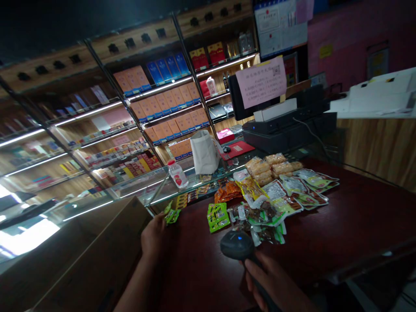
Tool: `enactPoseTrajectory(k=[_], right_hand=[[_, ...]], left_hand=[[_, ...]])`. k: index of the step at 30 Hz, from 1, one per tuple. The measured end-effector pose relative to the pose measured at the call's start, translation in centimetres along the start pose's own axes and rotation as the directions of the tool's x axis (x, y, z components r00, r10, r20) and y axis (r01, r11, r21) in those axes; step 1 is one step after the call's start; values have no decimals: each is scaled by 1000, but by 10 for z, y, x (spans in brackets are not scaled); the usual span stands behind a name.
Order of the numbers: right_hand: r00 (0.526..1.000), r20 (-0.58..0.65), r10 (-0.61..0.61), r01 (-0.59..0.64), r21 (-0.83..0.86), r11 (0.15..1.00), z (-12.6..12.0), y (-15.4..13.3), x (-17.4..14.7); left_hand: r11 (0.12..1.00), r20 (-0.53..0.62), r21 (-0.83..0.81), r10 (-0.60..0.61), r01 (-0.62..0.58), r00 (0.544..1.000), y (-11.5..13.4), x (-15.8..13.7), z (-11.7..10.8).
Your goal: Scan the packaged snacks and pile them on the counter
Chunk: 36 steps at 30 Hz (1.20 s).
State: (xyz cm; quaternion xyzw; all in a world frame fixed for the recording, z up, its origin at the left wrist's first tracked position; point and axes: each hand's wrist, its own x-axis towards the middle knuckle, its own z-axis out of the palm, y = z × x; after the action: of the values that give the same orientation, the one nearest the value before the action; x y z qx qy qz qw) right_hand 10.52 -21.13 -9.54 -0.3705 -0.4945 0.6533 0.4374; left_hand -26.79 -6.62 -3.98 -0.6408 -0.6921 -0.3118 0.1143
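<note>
My left hand [154, 234] is closed on small green snack packets [172, 215] at the table's left edge, beside a cardboard box. In my right hand [271, 273] is a dark barcode scanner [237, 245] with a blue light on its head, its handle wrapped by my fingers. Just beyond the scanner lie more green packets [218, 216] and clear packs of brown food [260, 215]. Behind them are orange packets [228, 191], a yellow bag [248, 186], tan wrapped snacks [260, 170] and several flat silver-green pouches [282, 197].
The large open cardboard box [94, 255] stands at left. A red-capped bottle [177, 174] and white bag [204, 151] sit on the glass counter [133, 186]. Behind the dark red table [360, 212] are a monitor with a pink notice [261, 82] and stocked shelves [165, 104].
</note>
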Motion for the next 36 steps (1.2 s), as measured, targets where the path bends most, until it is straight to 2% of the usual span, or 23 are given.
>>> enactPoseTrajectory(k=[2,3,6,8,10,13,15,18,20,22,25,27,29,31,36], right_hand=[[1000,9,-8,8,19,1000,-1,3,1],[1000,15,-10,10,32,999,-2,4,1],[1000,21,-6,5,67,998,-3,7,3],[1000,19,3,-4,84,996,-3,8,3],[1000,12,11,-12,96,995,-3,8,3],[1000,2,17,-17,105,994,-2,7,2],[1000,-1,14,-13,103,995,-2,6,1],[1000,5,13,-13,94,995,-3,4,0],[1000,8,15,-16,89,996,-3,2,0],[1000,4,18,-18,87,996,-4,0,0],[1000,-16,19,-18,87,996,-2,-2,-1],[999,-39,12,-9,86,996,0,-2,-2],[998,-70,-2,8,85,996,2,-2,-4],[995,-102,-16,25,83,996,4,0,-5],[987,-160,-32,39,40,998,7,0,-9]], left_hand=[[989,94,-77,130,-123,987,11,-32,2],[972,176,-146,209,-185,962,17,-49,4],[934,322,-283,308,-220,895,30,-91,5],[938,379,-308,273,-158,884,35,-106,4],[949,407,-309,186,-57,895,38,-109,2],[964,351,-255,19,76,936,42,-101,4],[981,327,-173,-31,92,945,46,-91,9],[996,390,-58,-36,64,920,53,-78,15],[990,431,-94,-54,105,901,58,-73,17],[943,475,-249,-80,221,876,66,-69,16],[769,509,-509,-94,387,855,86,-67,9],[686,454,-618,-86,383,887,101,-67,4],[670,354,-673,-79,313,932,113,-68,1],[651,288,-707,-92,277,953,119,-72,3],[495,354,-788,-121,365,927,116,-82,21]])
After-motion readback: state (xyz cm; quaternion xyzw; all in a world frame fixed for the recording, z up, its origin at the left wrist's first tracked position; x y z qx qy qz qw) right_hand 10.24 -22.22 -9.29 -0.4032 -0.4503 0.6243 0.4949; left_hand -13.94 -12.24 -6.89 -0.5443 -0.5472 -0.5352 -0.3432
